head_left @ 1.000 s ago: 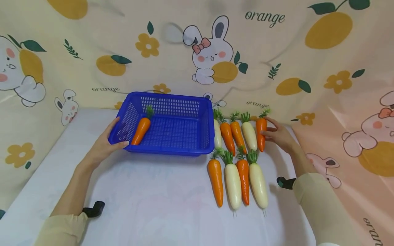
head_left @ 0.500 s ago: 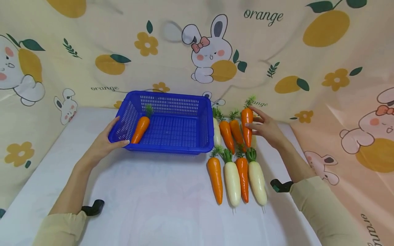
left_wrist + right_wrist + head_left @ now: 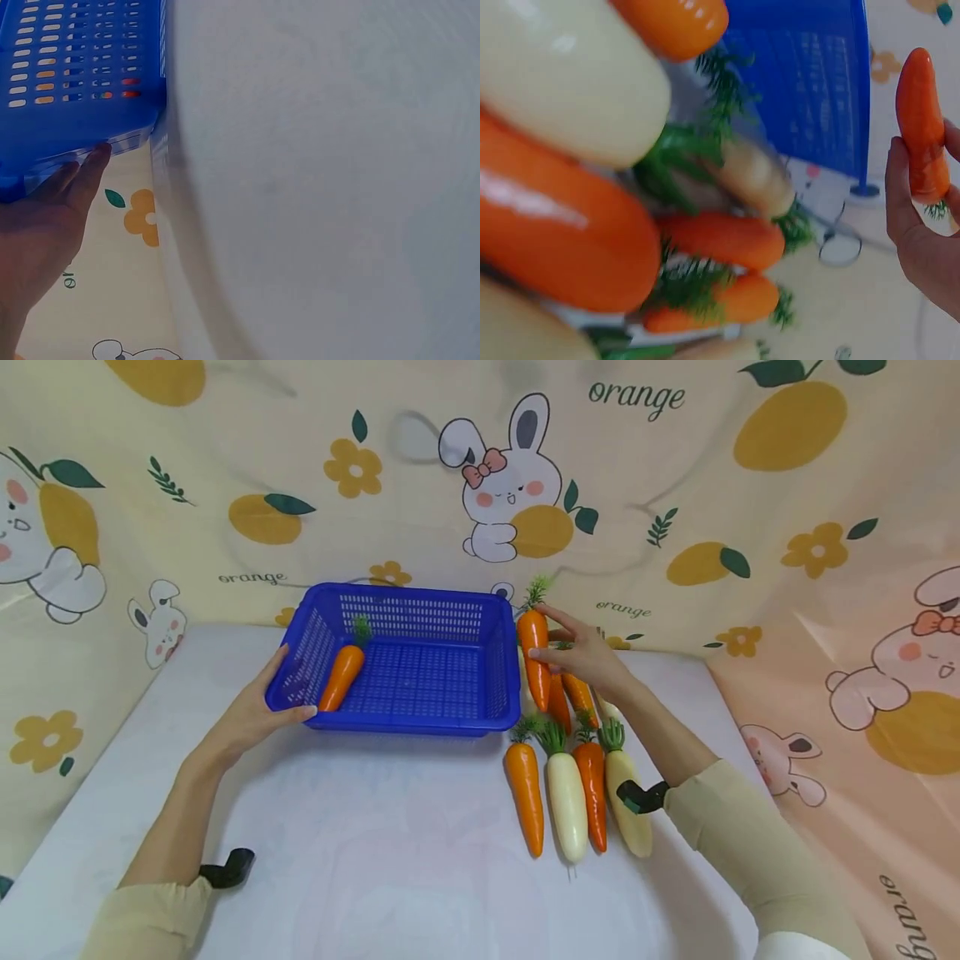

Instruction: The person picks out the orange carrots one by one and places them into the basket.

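Note:
A blue plastic basket [image 3: 420,723] stands toward the back of the table, with one carrot [image 3: 344,677] lying along its left side. My left hand [image 3: 251,714] grips the basket's left end, thumb over the front rim; in the left wrist view that hand [image 3: 52,217] is at the basket's outer wall. My right hand [image 3: 588,656] pinches another carrot [image 3: 534,647], green top up, right beside the basket's right rim. The right wrist view shows this held carrot [image 3: 921,124] between thumb and fingers, raised above the back row of vegetables.
Under and behind the right forearm lies a back row of carrots [image 3: 579,695] and white radishes, partly hidden. A front row holds carrots [image 3: 525,797] and white radishes [image 3: 567,810]. A printed cloth [image 3: 420,468] hangs behind the white table [image 3: 360,843].
My right hand has lifted the carrot from the right end of the back row and carried it left to the basket's right rim. The left hand stays on the basket.

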`<state>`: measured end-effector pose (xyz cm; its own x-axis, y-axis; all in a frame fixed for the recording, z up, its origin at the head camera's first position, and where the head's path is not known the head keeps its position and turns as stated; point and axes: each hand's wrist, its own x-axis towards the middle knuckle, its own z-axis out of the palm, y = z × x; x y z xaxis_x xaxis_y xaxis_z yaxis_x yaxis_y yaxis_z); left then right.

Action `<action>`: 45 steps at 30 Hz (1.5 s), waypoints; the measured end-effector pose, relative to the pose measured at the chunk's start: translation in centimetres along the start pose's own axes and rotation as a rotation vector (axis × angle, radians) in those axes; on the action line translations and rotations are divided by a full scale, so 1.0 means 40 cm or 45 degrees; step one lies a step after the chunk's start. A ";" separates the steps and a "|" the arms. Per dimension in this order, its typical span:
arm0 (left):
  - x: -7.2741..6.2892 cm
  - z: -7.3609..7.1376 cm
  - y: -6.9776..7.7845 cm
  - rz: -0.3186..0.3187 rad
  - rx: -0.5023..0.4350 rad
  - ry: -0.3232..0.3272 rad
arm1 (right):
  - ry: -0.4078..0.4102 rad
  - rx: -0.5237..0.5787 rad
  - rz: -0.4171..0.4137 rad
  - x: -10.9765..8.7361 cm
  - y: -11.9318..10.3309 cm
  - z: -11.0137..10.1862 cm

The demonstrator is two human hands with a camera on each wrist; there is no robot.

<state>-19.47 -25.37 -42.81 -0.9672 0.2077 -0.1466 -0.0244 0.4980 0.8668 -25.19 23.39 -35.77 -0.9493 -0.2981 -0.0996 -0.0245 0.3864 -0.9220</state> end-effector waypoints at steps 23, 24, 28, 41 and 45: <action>0.001 0.016 -0.008 0.010 -0.007 -0.003 | -0.253 -0.157 0.033 0.171 -0.078 0.325; 0.003 0.018 -0.006 0.014 -0.008 -0.004 | -0.258 -0.164 0.039 0.177 -0.076 0.335; 0.006 0.021 -0.002 0.015 -0.001 -0.007 | -0.291 -0.166 0.049 0.203 -0.073 0.378; 0.001 0.005 -0.004 0.013 0.004 0.017 | -0.351 -0.187 0.154 0.290 -0.082 0.515; 0.000 0.004 -0.001 -0.003 0.018 0.014 | -0.340 -0.145 0.147 0.304 -0.074 0.536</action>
<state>-19.44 -25.27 -42.93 -0.9698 0.1975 -0.1434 -0.0233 0.5102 0.8597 -29.96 -0.10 -42.26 -0.8325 -0.4595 -0.3095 0.0289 0.5219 -0.8525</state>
